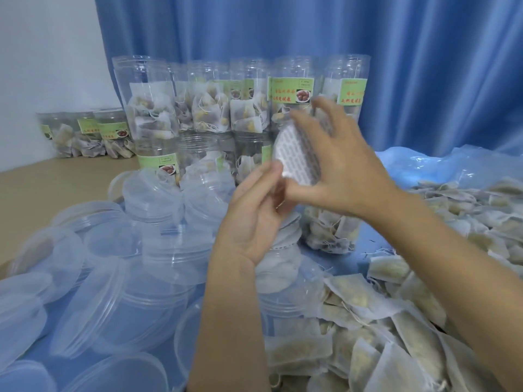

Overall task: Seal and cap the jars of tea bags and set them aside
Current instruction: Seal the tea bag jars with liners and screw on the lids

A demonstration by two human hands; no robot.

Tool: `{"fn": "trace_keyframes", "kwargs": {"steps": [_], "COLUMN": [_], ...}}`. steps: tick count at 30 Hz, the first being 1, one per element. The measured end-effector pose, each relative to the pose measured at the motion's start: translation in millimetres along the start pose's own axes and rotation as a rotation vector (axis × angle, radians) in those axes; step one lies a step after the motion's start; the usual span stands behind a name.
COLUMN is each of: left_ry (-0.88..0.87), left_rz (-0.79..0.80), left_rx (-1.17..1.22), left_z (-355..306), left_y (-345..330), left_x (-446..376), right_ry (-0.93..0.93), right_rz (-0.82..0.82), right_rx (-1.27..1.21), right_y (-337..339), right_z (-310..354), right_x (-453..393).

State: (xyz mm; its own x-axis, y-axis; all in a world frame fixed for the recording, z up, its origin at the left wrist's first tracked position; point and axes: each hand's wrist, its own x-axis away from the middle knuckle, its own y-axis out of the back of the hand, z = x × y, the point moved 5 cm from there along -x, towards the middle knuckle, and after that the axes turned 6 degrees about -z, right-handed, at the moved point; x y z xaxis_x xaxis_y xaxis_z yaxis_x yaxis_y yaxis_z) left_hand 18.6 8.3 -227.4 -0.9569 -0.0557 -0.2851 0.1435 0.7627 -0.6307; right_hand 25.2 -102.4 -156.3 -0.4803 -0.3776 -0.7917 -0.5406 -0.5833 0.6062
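Both hands are raised over the table's middle, holding a stack of round white seal liners (297,157) printed with small grey text. My left hand (254,216) cups the stack from below, thumb at its lower edge. My right hand (336,165) pinches the top liner between thumb and fingers, and it is motion-blurred. Just behind and below the hands stands an uncapped clear jar of tea bags (331,230). A second jar (280,273) with a white liner on its mouth sits under my left wrist.
Stacked clear jars of tea bags (209,108) with green labels line the back, with three more jars (85,134) at far left. Several translucent plastic caps (113,278) cover the left foreground. Loose tea bags (410,321) are heaped at right on blue plastic. A blue curtain hangs behind.
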Motion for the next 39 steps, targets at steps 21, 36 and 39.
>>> {"fn": "trace_keyframes", "kwargs": {"steps": [21, 36, 39], "left_ry": [-0.058, -0.108, -0.037], "left_rz": [-0.302, -0.419, -0.247], "left_rx": [-0.090, -0.238, -0.304], "left_z": [-2.3, -30.4, -22.0], "left_y": [16.3, 7.2, -15.5], "left_x": [0.3, 3.1, 7.9], "right_ry": [-0.186, -0.344, -0.445], "right_rz": [0.208, -0.216, -0.251], "right_rx": [0.118, -0.557, -0.913], "right_y": [-11.0, 69.2, 66.6], "right_z": [-59.3, -64.2, -70.5], "right_x": [0.5, 2.7, 3.6]}}
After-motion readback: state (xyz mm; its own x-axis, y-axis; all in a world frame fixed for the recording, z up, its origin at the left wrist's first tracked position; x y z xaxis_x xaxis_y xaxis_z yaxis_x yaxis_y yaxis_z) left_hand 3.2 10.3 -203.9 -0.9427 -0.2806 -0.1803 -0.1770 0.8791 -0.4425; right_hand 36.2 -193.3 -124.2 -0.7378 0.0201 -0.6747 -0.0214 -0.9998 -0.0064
